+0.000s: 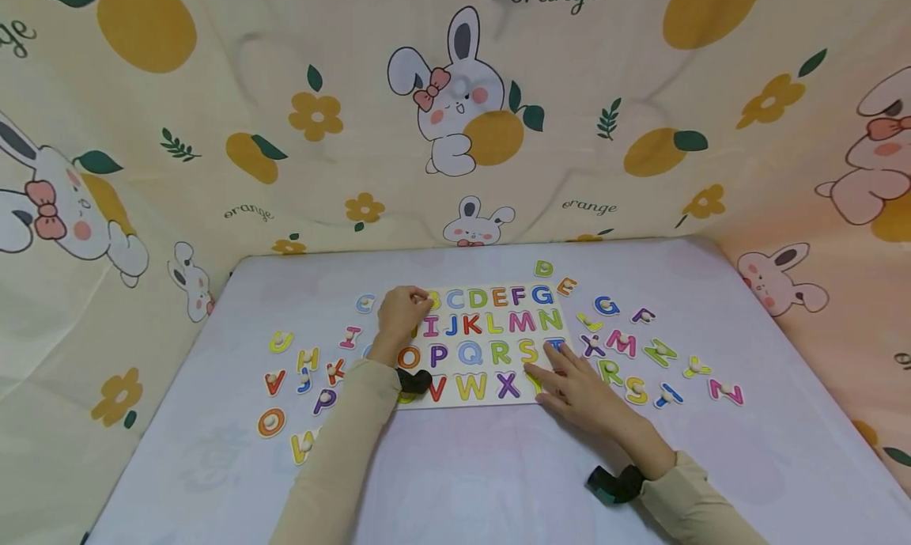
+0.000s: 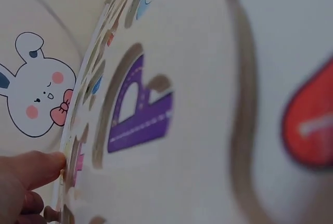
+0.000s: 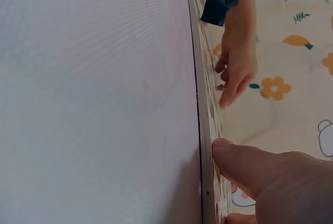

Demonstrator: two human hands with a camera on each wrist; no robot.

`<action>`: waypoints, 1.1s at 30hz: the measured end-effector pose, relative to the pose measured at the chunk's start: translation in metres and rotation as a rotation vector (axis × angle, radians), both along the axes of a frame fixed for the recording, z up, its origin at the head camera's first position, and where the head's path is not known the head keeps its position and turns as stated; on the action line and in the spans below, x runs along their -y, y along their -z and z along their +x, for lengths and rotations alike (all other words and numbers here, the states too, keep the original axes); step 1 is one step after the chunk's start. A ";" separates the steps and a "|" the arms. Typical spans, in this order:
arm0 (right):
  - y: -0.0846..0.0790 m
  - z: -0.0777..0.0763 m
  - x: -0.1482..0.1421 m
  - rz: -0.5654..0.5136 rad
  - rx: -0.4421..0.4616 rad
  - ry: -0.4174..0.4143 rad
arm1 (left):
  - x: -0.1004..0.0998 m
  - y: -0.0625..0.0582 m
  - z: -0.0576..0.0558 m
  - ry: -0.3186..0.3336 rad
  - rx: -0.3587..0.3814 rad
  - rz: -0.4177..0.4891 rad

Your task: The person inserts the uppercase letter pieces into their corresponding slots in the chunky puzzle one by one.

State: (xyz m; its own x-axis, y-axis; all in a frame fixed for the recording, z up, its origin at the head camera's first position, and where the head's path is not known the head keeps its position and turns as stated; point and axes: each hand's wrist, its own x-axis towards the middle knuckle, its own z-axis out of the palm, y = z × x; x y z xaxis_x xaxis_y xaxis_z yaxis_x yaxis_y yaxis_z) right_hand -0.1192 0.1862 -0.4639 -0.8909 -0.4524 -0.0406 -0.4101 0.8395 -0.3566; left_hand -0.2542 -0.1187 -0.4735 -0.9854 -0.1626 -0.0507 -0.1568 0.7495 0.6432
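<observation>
A white alphabet puzzle board (image 1: 409, 406) with coloured letters lies on the table. My left hand (image 1: 403, 317) is over its upper left corner, thumb and forefinger pinching the yellow letter B piece (image 1: 436, 300); the fingers partly cover it. In the left wrist view the hand (image 2: 26, 182) shows at the board's far side, beyond a purple P recess (image 2: 140, 109). My right hand (image 1: 580, 387) rests on the board's lower right with fingers spread, over the T and Y. Its thumb (image 3: 244, 164) touches the board near the edge in the right wrist view.
Loose knobbed letters lie on both sides, among them an orange O (image 1: 271, 423), a red V (image 1: 274, 382), a blue G (image 1: 606, 305) and a pink Z (image 1: 726, 391). A green D (image 1: 544, 268) lies behind the board. A patterned cloth (image 1: 455, 189) hangs behind the table.
</observation>
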 end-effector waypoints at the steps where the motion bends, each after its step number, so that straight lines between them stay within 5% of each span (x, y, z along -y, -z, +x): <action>1: 0.000 0.000 0.000 -0.001 -0.005 -0.003 | 0.001 -0.001 0.000 0.006 0.002 0.003; 9: -0.001 0.000 0.000 -0.008 0.002 -0.004 | 0.018 -0.006 0.004 0.023 -0.093 0.042; 14: -0.001 0.000 0.000 -0.010 0.009 0.001 | 0.039 -0.006 0.006 -0.017 -0.107 0.091; 21: -0.002 0.001 0.000 -0.014 -0.005 0.002 | 0.066 -0.002 0.008 -0.070 -0.222 0.202; 33: -0.003 0.002 0.001 -0.011 0.009 0.003 | 0.099 0.009 0.009 -0.158 -0.173 0.199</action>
